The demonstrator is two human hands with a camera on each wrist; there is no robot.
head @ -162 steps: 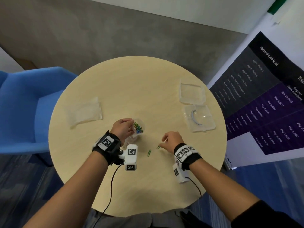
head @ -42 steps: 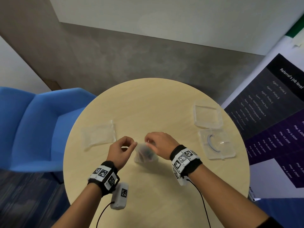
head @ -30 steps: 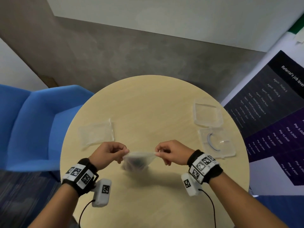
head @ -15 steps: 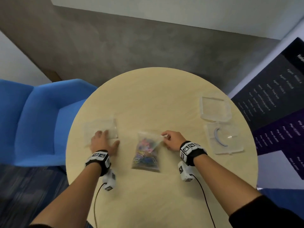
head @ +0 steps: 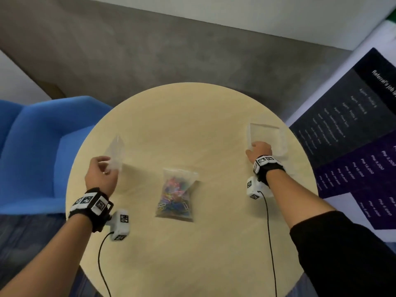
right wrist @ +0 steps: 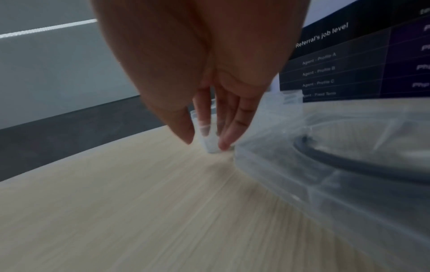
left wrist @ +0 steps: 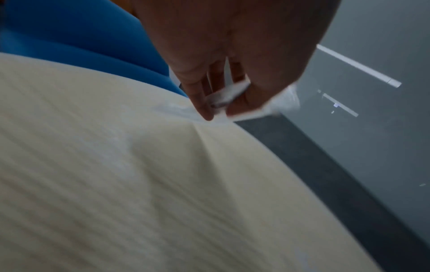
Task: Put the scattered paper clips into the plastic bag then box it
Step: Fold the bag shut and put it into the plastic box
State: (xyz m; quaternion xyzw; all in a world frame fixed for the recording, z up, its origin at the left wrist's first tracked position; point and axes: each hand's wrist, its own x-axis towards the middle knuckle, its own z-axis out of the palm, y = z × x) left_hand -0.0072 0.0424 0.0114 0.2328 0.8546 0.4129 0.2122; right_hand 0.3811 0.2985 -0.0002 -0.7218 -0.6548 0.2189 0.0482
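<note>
The plastic bag (head: 176, 192) with the coloured paper clips (head: 174, 196) inside lies flat on the round surface (head: 192, 129) at the centre of the head view, between the two hands and touching neither; both are well off to its sides. The left hand (head: 100, 176), in the left-middle of the frame, has its fingers curled and pinches the near edge of a clear empty bag (head: 115, 152), whose far end is raised off the surface; the left wrist view shows thumb and fingers (left wrist: 204, 108) closed on crumpled clear film. The right hand (head: 259, 150), at the upper right, reaches to the near left corner of a clear plastic box (head: 266, 139); in the right wrist view its fingers (right wrist: 227, 132) are nearly straight with the thumb on the corner's other side, lightly gripping it. A clear lid (right wrist: 337, 165) with a dark ring lies just beside that hand. A blue chair (head: 38, 151) stands at the left, a printed poster (head: 353, 146) at the right.
</note>
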